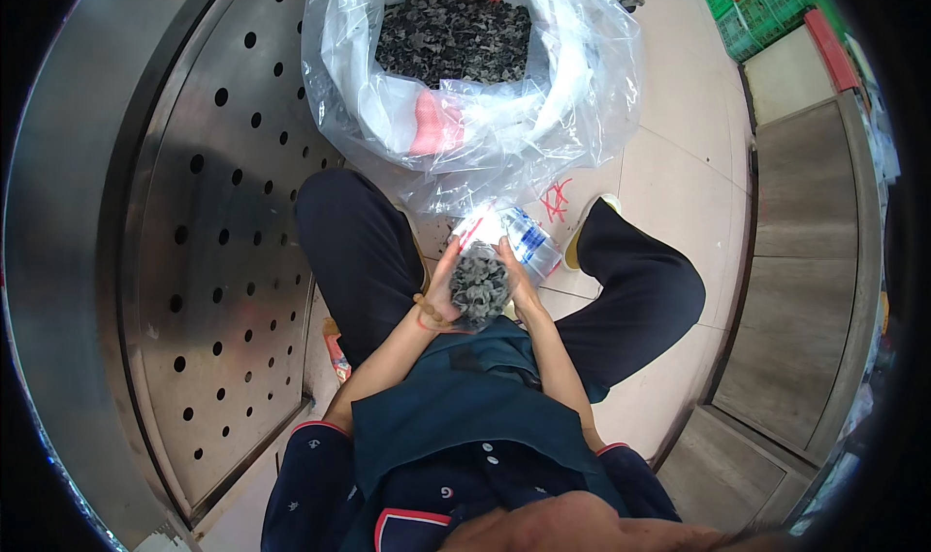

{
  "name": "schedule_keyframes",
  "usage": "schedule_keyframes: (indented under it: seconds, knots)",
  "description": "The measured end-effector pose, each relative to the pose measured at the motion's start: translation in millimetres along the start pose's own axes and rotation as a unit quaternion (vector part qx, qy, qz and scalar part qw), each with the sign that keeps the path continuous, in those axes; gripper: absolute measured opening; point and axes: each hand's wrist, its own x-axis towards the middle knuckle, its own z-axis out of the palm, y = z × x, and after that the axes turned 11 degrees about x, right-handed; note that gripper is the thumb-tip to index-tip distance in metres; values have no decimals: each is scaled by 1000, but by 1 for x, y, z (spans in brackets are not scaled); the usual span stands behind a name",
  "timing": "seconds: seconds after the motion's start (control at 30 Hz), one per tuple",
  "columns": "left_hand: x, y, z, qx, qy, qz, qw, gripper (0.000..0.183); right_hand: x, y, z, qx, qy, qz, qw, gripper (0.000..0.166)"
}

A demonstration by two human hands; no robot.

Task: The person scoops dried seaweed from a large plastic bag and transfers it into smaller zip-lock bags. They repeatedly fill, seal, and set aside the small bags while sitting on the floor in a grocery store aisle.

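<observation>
A small clear plastic bag filled with dark dried fungus-like pieces (480,287) is held upright between both palms above my lap. My left hand (442,283), with a beaded bracelet at its wrist, presses on the bag's left side. On its right side rests my right hand (518,279). Just beyond the hands, a printed plastic pack with blue and white markings (533,241) lies on the floor. Farther ahead stands a large clear plastic sack (589,108), its rim folded back around a heap of the same dark dried pieces (454,36).
A perforated stainless steel panel (240,254) runs along the left. Grey wood-look cabinets (800,261) line the right side, with green plastic crates (764,14) beyond them. A red-orange packet (337,354) lies beside my left leg. Red marks are on the tiled floor (676,159).
</observation>
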Motion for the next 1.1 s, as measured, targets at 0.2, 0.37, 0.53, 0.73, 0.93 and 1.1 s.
schedule_keyframes:
  seconds: [0.2, 0.37, 0.53, 0.73, 0.93, 1.1]
  knots:
    - [18, 1, 59, 157, 242, -13, 957, 71, -5, -9, -14, 256, -20, -17, 966, 81]
    - [36, -7, 53, 250, 73, 73, 963, 67, 2, -6, -22, 307, 62, -102, 944, 73]
    - [42, -5, 73, 349, 34, 146, 925, 61, 3, -7, -23, 360, 67, -146, 919, 66]
    - [49, -23, 78, 428, 67, 240, 869, 68, 21, 6, -33, 387, 64, -178, 902, 63]
    - [41, -4, 66, 376, -26, 238, 895, 69, -2, -23, -18, 386, 102, -155, 903, 70]
    - [43, -21, 59, 528, -81, 290, 794, 90, -1, -18, -22, 433, 88, -162, 883, 65]
